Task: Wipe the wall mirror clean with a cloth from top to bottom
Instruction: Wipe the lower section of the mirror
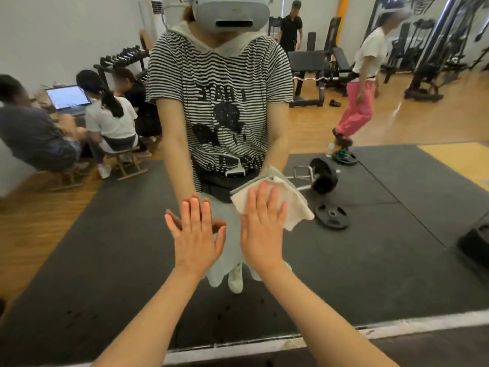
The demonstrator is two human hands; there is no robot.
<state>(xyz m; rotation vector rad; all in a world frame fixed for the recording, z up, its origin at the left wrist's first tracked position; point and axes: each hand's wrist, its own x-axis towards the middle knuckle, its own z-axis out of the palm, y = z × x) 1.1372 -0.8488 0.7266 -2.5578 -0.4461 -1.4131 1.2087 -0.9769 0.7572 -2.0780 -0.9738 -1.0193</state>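
Two flat hands are pressing on the mirror (397,260): right hand (264,234) is pinning the cloth (291,205), left hand (197,234) lying bare beside it, unwiped glass lying below toward the frame (370,331).

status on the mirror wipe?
Right hand flat, pressing cloth on mirror. Left hand flat on bare glass. Low on mirror. Nothing blocking.

The left hand (197,234) is lying flat on the mirror (370,247), just left of the right hand (262,229), which is pressing the cloth (291,205) against it.
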